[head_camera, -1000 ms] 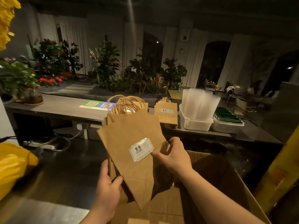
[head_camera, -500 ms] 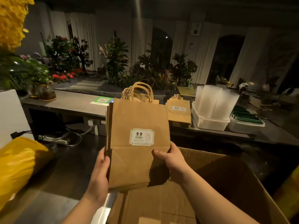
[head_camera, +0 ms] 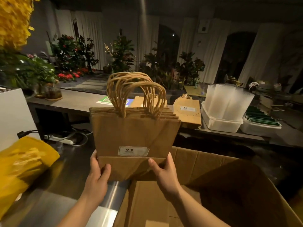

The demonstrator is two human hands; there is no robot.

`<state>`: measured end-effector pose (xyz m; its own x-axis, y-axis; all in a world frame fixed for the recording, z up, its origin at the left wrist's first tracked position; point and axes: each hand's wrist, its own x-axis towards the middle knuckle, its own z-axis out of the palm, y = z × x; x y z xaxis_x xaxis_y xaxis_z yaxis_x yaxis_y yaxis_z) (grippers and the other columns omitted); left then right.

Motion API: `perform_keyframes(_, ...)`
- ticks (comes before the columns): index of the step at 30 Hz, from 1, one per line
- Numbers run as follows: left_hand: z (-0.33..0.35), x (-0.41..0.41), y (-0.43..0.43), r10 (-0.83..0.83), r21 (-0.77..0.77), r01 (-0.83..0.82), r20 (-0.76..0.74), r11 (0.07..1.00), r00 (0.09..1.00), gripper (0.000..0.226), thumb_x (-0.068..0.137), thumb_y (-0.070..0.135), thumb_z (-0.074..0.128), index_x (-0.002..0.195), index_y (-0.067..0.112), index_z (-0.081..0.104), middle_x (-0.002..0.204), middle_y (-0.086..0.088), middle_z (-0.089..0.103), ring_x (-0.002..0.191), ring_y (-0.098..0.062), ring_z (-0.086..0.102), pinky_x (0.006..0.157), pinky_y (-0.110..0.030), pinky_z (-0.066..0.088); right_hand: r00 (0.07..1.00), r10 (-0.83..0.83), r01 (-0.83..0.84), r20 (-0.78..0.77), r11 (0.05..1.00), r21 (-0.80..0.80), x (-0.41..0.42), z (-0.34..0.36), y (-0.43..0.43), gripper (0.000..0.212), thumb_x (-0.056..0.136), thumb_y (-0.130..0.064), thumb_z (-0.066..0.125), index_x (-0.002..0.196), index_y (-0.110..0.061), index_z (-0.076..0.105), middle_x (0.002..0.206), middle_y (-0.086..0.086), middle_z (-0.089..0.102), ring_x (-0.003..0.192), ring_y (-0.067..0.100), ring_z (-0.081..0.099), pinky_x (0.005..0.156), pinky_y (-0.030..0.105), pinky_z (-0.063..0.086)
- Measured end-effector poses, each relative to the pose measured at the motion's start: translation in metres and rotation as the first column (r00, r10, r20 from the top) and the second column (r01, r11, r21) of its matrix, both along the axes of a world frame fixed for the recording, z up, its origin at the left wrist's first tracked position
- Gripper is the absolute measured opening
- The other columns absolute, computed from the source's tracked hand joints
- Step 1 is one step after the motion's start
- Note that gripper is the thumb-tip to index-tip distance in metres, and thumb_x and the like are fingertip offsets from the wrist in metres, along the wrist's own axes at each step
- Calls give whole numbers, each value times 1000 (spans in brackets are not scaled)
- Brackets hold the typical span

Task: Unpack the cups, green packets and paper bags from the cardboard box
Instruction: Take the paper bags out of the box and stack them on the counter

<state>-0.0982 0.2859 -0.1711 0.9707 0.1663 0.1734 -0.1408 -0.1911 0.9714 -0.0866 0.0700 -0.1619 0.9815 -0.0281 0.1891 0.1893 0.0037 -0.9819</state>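
A stack of flat brown paper bags (head_camera: 133, 133) with twisted handles stands upright in front of me, a white label facing me. My left hand (head_camera: 98, 176) grips its lower left corner and my right hand (head_camera: 162, 172) grips its lower right corner. The stack hangs above the near left edge of the open cardboard box (head_camera: 218, 185). On the grey counter (head_camera: 77, 100) behind lie more paper bags (head_camera: 188, 113), a white tub of clear cups (head_camera: 227, 104) and a white tub of green packets (head_camera: 260, 119).
A yellow plastic bag (head_camera: 21, 166) lies at the left on the shiny metal surface (head_camera: 54, 202). A white box (head_camera: 13, 115) stands at the far left. Cables and a power strip (head_camera: 65, 140) lie under the counter. Plants fill the back.
The bag stack turned from tilted to upright and rose toward the counter. My left hand shifted from its side edge to the lower left corner. The view moved closer.
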Motion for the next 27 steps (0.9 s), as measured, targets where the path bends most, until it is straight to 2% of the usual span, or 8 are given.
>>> perform_keyframes(6, 3, 1, 0, -19, -6, 19, -10, 1000, 1000, 46, 106, 27, 45, 121, 65, 22, 120, 29, 49, 101, 11, 51, 84, -18, 39, 996, 49, -49, -79, 999, 5, 6, 0, -2, 35, 103, -30, 58, 134, -40, 44, 125, -15, 65, 120, 9, 62, 97, 27, 54)
perform_keyframes(11, -2, 0, 12, -59, -11, 58, -67, 998, 996, 64, 105, 18, 50, 124, 68, 16, 113, 42, 55, 98, 25, 52, 90, -19, 40, 996, 17, -22, -93, 999, -45, 5, -7, 3, 40, 100, -45, 60, 132, -57, 38, 123, -25, 64, 119, 6, 61, 100, 28, 50)
perform_keyframes(14, -9, -6, 11, -76, -24, 74, -104, 997, 992, 64, 104, 22, 52, 128, 67, 12, 126, 31, 47, 104, 15, 53, 88, -17, 40, 995, -8, 9, -101, 1000, 11, 2, -9, 9, 37, 100, -43, 59, 131, -52, 39, 120, -20, 65, 115, 6, 63, 99, 29, 51)
perform_keyframes(18, -6, -2, 6, 0, -50, -4, -80, 999, 997, 54, 104, 14, 52, 123, 57, 25, 122, 23, 51, 99, 17, 52, 82, -15, 39, 995, 65, -63, -73, 998, 30, -4, -7, 5, 44, 98, -46, 58, 135, -45, 34, 118, -26, 61, 112, -4, 59, 95, 23, 50)
perform_keyframes(20, 5, 5, 2, 23, -56, -27, -63, 998, 998, 51, 105, 11, 50, 129, 49, 26, 119, 21, 53, 98, 18, 52, 85, -19, 38, 996, 83, -83, -44, 996, -8, 1, -1, -1, 50, 95, -36, 58, 138, -46, 33, 117, -31, 58, 115, -4, 56, 100, 27, 48)
perform_keyframes(23, 31, 35, -7, 33, -26, -33, -9, 999, 999, 49, 105, 10, 49, 138, 35, 23, 116, 19, 54, 98, 16, 52, 89, -22, 39, 997, 69, -68, 36, 997, -32, 30, 19, -11, 51, 103, -22, 59, 142, -43, 35, 125, -27, 57, 122, 1, 55, 108, 41, 49)
perform_keyframes(25, 56, 71, -11, 42, -4, -41, 42, 999, 998, 45, 105, 11, 50, 136, 31, 25, 119, 12, 55, 104, 6, 54, 87, -20, 41, 993, 15, -13, 116, 1000, -24, 63, 45, -16, 51, 100, -23, 63, 141, -44, 40, 135, -17, 55, 128, 8, 55, 108, 46, 50)
perform_keyframes(27, 86, 114, -15, 59, 17, -60, 70, 998, 996, 37, 105, 15, 52, 131, 30, 28, 124, 3, 56, 111, -7, 55, 95, -31, 45, 989, -56, 57, 135, 998, -7, 101, 77, -19, 51, 98, -26, 63, 137, -52, 43, 144, -6, 48, 131, 17, 53, 105, 50, 52)
